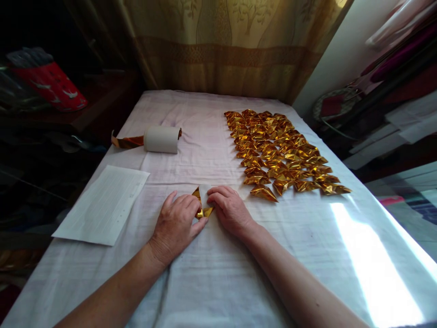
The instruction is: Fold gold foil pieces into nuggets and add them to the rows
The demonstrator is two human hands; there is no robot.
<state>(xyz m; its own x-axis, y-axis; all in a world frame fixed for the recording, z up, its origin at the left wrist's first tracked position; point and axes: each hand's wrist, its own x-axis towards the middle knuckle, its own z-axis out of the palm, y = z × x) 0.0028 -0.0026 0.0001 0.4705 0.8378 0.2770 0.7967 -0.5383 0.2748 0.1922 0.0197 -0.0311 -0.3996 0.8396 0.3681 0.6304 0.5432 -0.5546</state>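
A small folded piece of gold foil paper [200, 210] lies on the white cloth between my two hands, with one pointed corner standing up away from me and another pointing right. My left hand [177, 221] is closed on its left side, thumb along the near edge. My right hand [230, 207] curls at the right corner of the foil, fingers bent and touching or nearly touching it; what its fingertips grip is hidden. To the right, several folded gold foil ingots [273, 155] sit in close rows, the nearest row not far from my right hand.
A white cardboard tube [161, 139] with gold strips [128, 142] sticking out lies at the back left. A sheet of paper [102, 205] rests on the cloth [211, 282] at left. A red container [54, 86] stands on a dark side surface; a curtain [218, 54] hangs behind.
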